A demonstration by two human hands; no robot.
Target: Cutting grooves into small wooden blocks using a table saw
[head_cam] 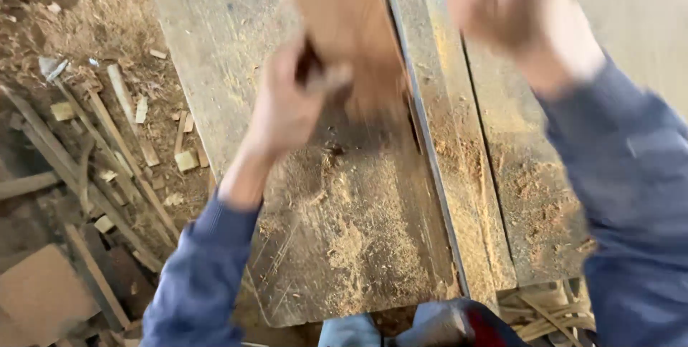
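**Board in hand on a sawdust-strewn bench**

Board first: a flat reddish-brown wooden board (pixel 344 24), blurred, lies lengthwise on the worn grey plank bench (pixel 215 53), its near end about mid-bench and its far end running out of the top of the view. Its right edge sits just beside a long metal strip (pixel 430 168) that runs down the bench.

Left hand (pixel 290 100): clenched on the near end of the board, fingers curled over the edge, thumb on top. Dark blue sleeve (pixel 201 282) behind it.

Right hand (pixel 502 3): raised at the top edge of the view, heavily blurred, right of the strip. Cannot tell whether its grip is released or clenched, nor whether it touches the board.

Surroundings: loose tan sawdust (pixel 358 246) heaped on the near half of the bench and along the strip. Small dark spot on the plank just below the board's end; too blurred to identify. Thin wooden offcuts and slats (pixel 122 153) litter the dirt floor to the left, well apart from the hands.

Risks, as judged: only one hand seen holding, so the board could twist or skid on the sawdust. Fingers wrapped over the end sit close to the strip and could be pinched or splintered. Floor scrap is a trip hazard.
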